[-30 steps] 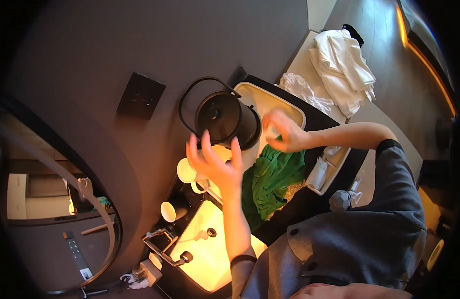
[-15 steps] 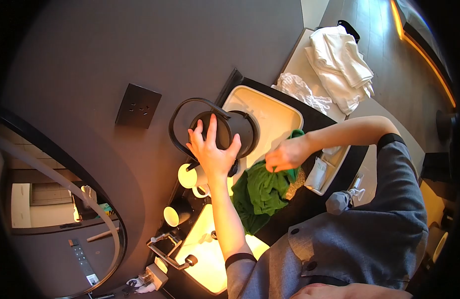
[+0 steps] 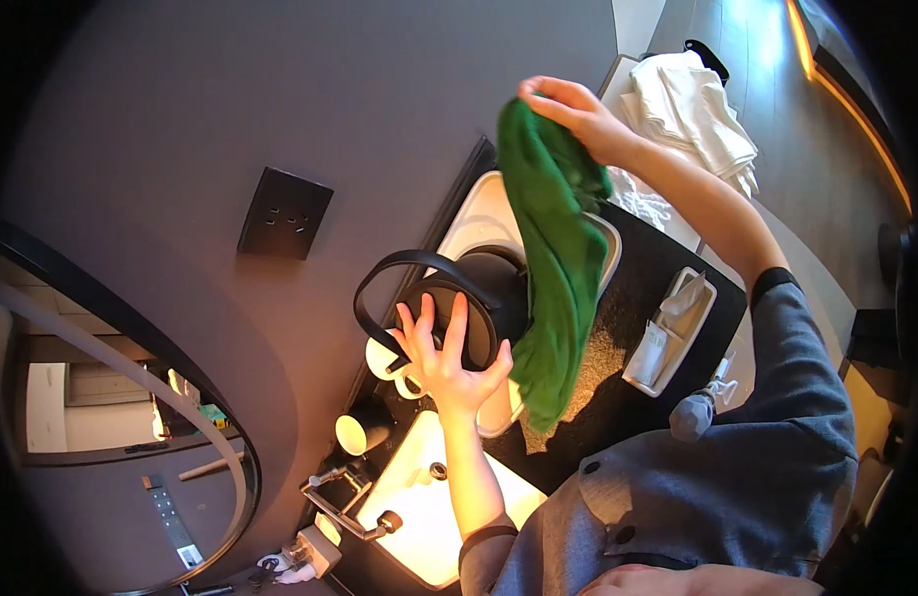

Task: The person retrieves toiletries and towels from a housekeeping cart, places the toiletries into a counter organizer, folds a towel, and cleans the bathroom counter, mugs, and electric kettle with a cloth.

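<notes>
My left hand (image 3: 449, 363) is on the lid of a black electric kettle (image 3: 489, 283), its fingers spread over the top and the thumb at the rim. The kettle's curved handle (image 3: 384, 263) arches toward the wall, and its body stands over a white tray (image 3: 469, 214). High on the right, my right hand (image 3: 583, 114) pinches the upper end of a green cloth (image 3: 548, 258). The cloth hangs in a long drape beside the kettle, covering part of the tray. Its lower end reaches a speckled gold patch (image 3: 593, 377) on the black counter.
Cups (image 3: 352, 434) stand by the wall beside a lit washbasin (image 3: 419, 551) with a tap (image 3: 387, 521). A small white tray (image 3: 712, 298) holds packets. Folded white towels (image 3: 688, 114) lie at the far end. The wall carries a socket (image 3: 285, 214) and a round mirror (image 3: 131, 417).
My right hand has lifted the bunched green cloth up and away, so it now hangs long. The kettle has shifted toward the basin under my left hand, and its tilt looks different.
</notes>
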A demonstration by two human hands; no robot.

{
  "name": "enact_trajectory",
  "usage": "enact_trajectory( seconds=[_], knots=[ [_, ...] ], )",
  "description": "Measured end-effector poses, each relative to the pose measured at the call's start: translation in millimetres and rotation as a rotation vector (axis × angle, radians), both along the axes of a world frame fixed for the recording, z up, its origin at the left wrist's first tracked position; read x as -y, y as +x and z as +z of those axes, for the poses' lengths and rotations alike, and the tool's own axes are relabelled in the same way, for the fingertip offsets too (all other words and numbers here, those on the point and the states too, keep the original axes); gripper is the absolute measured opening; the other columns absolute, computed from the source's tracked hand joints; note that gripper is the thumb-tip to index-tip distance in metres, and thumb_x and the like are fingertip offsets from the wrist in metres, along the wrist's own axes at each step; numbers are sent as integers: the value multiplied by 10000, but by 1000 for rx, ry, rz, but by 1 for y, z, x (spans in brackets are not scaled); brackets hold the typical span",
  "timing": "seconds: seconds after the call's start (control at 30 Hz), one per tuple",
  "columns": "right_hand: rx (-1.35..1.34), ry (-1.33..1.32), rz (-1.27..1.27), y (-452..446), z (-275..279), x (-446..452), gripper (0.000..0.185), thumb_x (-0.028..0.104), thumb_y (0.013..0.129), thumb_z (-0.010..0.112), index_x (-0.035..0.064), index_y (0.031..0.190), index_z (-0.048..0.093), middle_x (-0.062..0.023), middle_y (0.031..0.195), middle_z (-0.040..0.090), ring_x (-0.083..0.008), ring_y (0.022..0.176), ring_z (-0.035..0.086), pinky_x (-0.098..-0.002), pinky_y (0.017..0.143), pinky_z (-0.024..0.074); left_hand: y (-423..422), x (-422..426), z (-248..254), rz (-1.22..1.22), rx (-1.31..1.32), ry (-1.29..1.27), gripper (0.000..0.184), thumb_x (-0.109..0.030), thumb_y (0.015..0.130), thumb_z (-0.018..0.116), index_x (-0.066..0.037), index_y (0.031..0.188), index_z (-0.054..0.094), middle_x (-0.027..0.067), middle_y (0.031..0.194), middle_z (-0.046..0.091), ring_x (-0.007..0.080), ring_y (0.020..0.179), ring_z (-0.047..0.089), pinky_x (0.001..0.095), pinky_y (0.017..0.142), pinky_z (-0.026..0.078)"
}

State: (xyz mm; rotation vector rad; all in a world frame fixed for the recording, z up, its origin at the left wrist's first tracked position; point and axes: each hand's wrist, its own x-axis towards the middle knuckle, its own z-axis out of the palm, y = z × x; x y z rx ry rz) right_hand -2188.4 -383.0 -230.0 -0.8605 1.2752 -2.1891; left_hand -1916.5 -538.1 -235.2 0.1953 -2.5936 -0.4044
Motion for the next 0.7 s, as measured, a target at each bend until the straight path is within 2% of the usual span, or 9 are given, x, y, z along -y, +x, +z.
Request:
enact_trajectory(
  seconds=[0.07,0.13,0.2,0.27,0.37,0.4,0.47,0.5,0.7],
  knots=[
    [27,45,-45,-2,-3,38,161,209,845,523,84,944,511,32,856,527,-43,752,514,-197,683,446,6,5,-4,-20,-61,77,652,-293,509,706,-182,1131,544,131,1233,385,398,1220,233,561,959,166],
    [-82,48,46,9,-22,76,212,212,826,547,77,989,523,-1,884,539,-66,783,513,-224,715,448,11,9,-4,-17,-53,91,650,-299,511,705,-176,1129,545,133,1229,387,397,1217,237,553,961,172],
    [-592,330,11,24,-55,103,311,201,805,563,63,1077,506,-77,953,559,-162,891,532,-284,793,436,13,10,-3,24,13,57,652,-306,510,705,-170,1128,545,135,1230,385,397,1212,243,547,961,178],
    [-1062,216,21,34,-145,137,379,235,801,540,134,1161,481,-107,1143,492,-240,1077,455,-368,905,361,9,10,-1,-7,41,30,640,-323,529,697,-178,1132,539,120,1215,386,396,1205,250,540,966,171],
    [-1510,615,-14,47,-124,105,378,331,819,480,218,1179,465,-45,1287,369,-242,1186,351,-411,965,276,9,6,0,22,63,-4,641,-341,535,694,-196,1139,532,128,1191,397,400,1203,252,550,957,168],
    [-1467,664,13,43,-123,102,365,315,803,469,278,1166,478,-12,1293,355,-220,1171,360,-434,952,278,8,6,-1,30,56,10,641,-342,536,693,-198,1140,531,128,1192,397,402,1202,252,552,955,169],
    [-1440,591,61,28,-121,93,387,246,744,506,258,1130,513,-27,1265,381,-246,1119,393,-425,910,318,9,7,-1,36,56,32,642,-344,537,692,-202,1142,530,129,1194,396,404,1202,252,556,950,172],
    [-1465,589,-16,19,-123,86,416,217,675,529,249,1089,544,-23,1234,402,-256,1052,424,-404,859,356,9,5,5,51,80,-32,661,-272,510,696,-128,1135,535,156,1198,409,415,1174,291,504,954,232],
    [-1471,1022,-166,34,-110,55,416,249,612,592,216,1025,564,-72,1055,455,-259,967,434,-382,743,415,9,5,2,72,63,-36,660,-283,515,692,-143,1139,532,159,1205,403,421,1170,296,512,948,238]
  ],
)
